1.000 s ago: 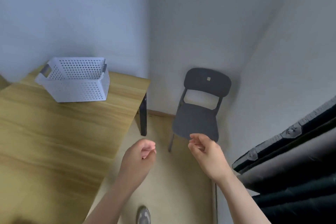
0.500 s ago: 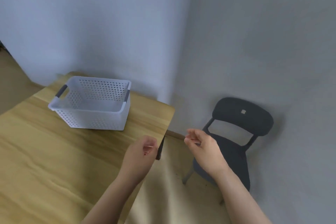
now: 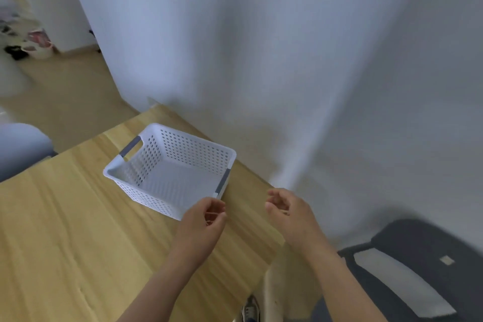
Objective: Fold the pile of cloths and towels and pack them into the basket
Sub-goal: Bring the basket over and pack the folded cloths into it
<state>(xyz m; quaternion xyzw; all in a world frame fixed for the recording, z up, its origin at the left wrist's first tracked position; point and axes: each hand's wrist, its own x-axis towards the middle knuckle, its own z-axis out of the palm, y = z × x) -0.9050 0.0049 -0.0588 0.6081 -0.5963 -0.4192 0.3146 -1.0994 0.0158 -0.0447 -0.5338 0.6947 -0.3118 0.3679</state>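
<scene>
My left hand [image 3: 201,227] and right hand [image 3: 290,214] hover, fingers loosely curled on nothing. The empty basket [image 3: 146,197] sits on the counter [image 3: 65,230] at eleven o'clock; no cloths show, so I'd find the pile first.

You're in a plain home room: wooden counter [image 3: 65,230], dark chair [image 3: 418,256], white walls, clutter on the far floor.

Brought the left hand [image 3: 201,227] from well short of the basket [image 3: 156,197] up to its near right corner. Carried the right hand [image 3: 292,217] along, now just right of the basket. Turned the view leftward, putting the chair [image 3: 407,238] lower and farther right of the basket.
</scene>
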